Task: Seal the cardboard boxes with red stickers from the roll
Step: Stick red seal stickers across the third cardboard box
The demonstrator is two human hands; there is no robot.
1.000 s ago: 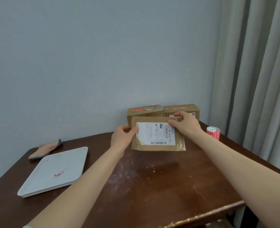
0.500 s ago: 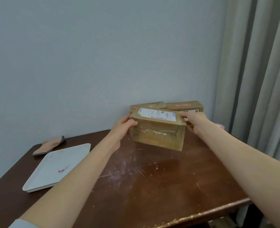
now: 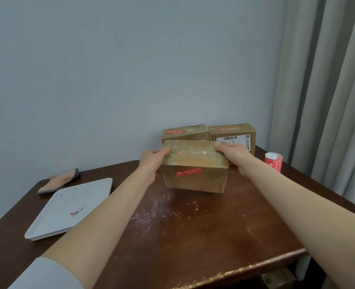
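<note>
Over a brown table (image 3: 193,243), a cardboard box (image 3: 195,180) is held tilted; whether it touches the top cannot be told. Left of the box a white tray (image 3: 53,222) is seen. Behind the box a left rear box (image 3: 185,133) and a right rear box (image 3: 233,130) are stood, each stickered. The sticker roll (image 3: 273,161) is set to its right. Within 1 second the box has been turned: its shipping label is gone from view and a red sticker (image 3: 188,171) is shown on the near face, so this seal looks done. The box is gripped at its ends by the left hand (image 3: 151,164) and right hand (image 3: 234,155), fingers (image 3: 165,151) curled over the top edge.
</note>
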